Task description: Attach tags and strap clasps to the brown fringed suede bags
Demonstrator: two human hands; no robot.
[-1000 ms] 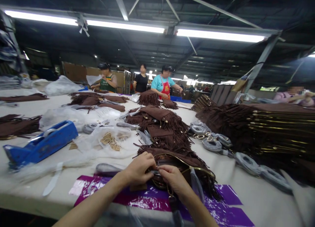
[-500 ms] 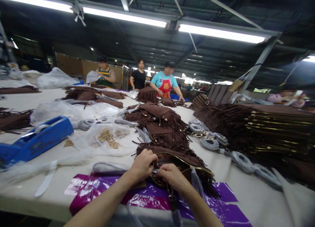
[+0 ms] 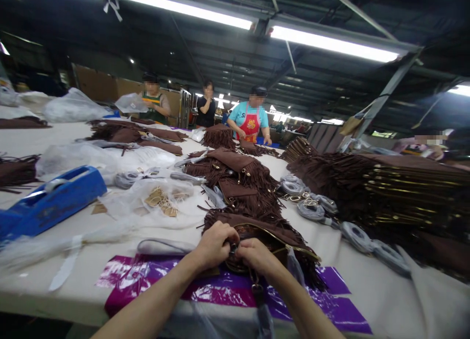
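A brown fringed bag (image 3: 279, 241) with gold trim lies on a purple plastic sheet (image 3: 227, 290) at the near edge of the table. My left hand (image 3: 213, 243) and my right hand (image 3: 255, 255) meet at the bag's near end, fingers curled and pinched around its opening or hardware. What exactly they pinch is hidden between the fingers. A dark strap with a metal clasp (image 3: 257, 290) hangs from the bag toward me.
More brown fringed bags (image 3: 238, 175) pile behind, with a tall stack (image 3: 396, 192) at right. Grey wrapped straps (image 3: 312, 209) lie between. A blue tape dispenser (image 3: 51, 202) and clear plastic bags (image 3: 154, 206) sit left. Three people (image 3: 247, 121) work at the table's far end.
My hands have stayed on the bag's near end and drawn slightly closer together. The camera has tilted a little, shifting the scene up and left.
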